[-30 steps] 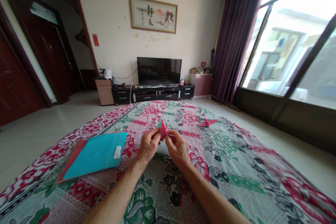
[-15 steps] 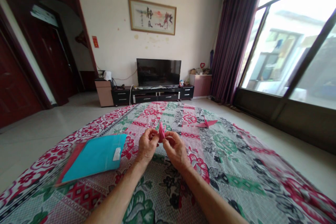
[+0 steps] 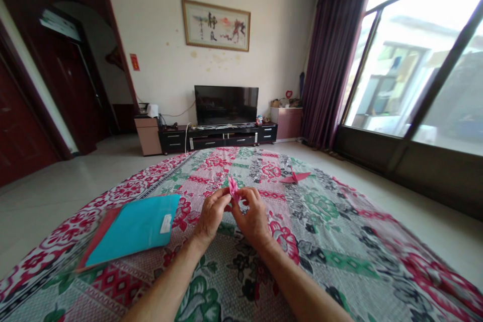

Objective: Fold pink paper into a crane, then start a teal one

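A small piece of folded pink paper [image 3: 233, 188] is pinched between my two hands, above the middle of the cloth-covered table. My left hand [image 3: 212, 213] grips its lower left side with thumb and fingertips. From the right, my right hand [image 3: 252, 214] closes thumb and fingers on it. The fingers hide the paper's lower part. Farther off to the right, a pink origami crane [image 3: 295, 177] rests on the cloth. To the left of my hands lies a clear packet of coloured paper [image 3: 134, 229], blue on top with red showing at its left edge.
A flowered tablecloth [image 3: 324, 256] covers the round table. Beyond it stand a black television [image 3: 226, 105] on a low black cabinet [image 3: 209, 142] and a small side cabinet [image 3: 148, 135]. A purple curtain [image 3: 330, 60] hangs by the window on the right.
The right fingers have shifted up along the folded paper, whose top now looks narrower and turned. The whole view has moved slightly; crane and packet stay in place on the table.
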A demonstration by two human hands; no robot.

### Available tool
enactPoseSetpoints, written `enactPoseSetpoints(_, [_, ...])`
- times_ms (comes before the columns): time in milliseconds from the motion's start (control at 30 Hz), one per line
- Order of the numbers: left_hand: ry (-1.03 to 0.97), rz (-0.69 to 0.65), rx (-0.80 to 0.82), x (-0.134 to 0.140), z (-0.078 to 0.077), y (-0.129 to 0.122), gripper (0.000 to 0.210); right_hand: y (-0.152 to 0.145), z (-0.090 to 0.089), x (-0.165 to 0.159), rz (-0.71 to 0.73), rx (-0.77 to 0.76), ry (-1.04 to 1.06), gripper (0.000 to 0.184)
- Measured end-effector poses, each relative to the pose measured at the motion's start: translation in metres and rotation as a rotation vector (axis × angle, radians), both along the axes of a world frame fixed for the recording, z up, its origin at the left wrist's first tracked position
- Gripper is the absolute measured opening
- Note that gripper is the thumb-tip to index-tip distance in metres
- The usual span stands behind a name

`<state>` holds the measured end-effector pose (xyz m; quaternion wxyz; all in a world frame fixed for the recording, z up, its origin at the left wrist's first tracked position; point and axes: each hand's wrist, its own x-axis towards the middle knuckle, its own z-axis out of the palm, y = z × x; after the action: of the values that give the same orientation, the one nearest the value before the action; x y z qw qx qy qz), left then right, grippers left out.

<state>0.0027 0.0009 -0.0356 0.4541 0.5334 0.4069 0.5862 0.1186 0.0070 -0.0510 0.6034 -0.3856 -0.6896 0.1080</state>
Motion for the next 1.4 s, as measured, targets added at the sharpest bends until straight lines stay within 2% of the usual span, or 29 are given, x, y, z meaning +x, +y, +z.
enactPoseSetpoints(100, [-0.07, -0.017, -0.006, 0.002, 0.0, 0.0, 0.028, -0.002, 0.001, 0.0, -0.03, 0.044, -0.053, 0.013])
enactPoseSetpoints(233, [-0.159, 0.025, -0.029, 0.004, -0.004, 0.002, 0.026, -0.004, 0.002, -0.002, -0.028, 0.055, -0.099, 0.021])
enactPoseSetpoints(400, [-0.164, 0.079, -0.051, 0.003, -0.005, 0.002, 0.025, -0.006, 0.001, -0.002, 0.012, 0.052, -0.12, 0.027])
enactPoseSetpoints(633, [-0.082, 0.111, -0.066, 0.0, -0.002, 0.001, 0.022, -0.004, 0.0, 0.001, 0.091, 0.017, -0.069, 0.014])
enactPoseSetpoints(767, [-0.104, 0.107, -0.093, -0.001, -0.002, 0.001, 0.02, -0.001, -0.001, 0.001, 0.087, -0.087, 0.065, 0.007])
enactPoseSetpoints(1000, [-0.23, -0.014, -0.185, -0.006, -0.003, 0.001, 0.02, -0.002, 0.006, 0.002, 0.23, -0.355, 0.357, 0.019])
enactPoseSetpoints(1167, [-0.299, -0.096, -0.222, -0.011, -0.003, 0.0, 0.019, -0.001, 0.007, 0.003, 0.362, -0.438, 0.379, 0.021])
enactPoseSetpoints(1400, [-0.338, -0.162, -0.243, -0.014, -0.003, 0.0, 0.017, 0.0, 0.008, 0.003, 0.425, -0.488, 0.406, 0.016])
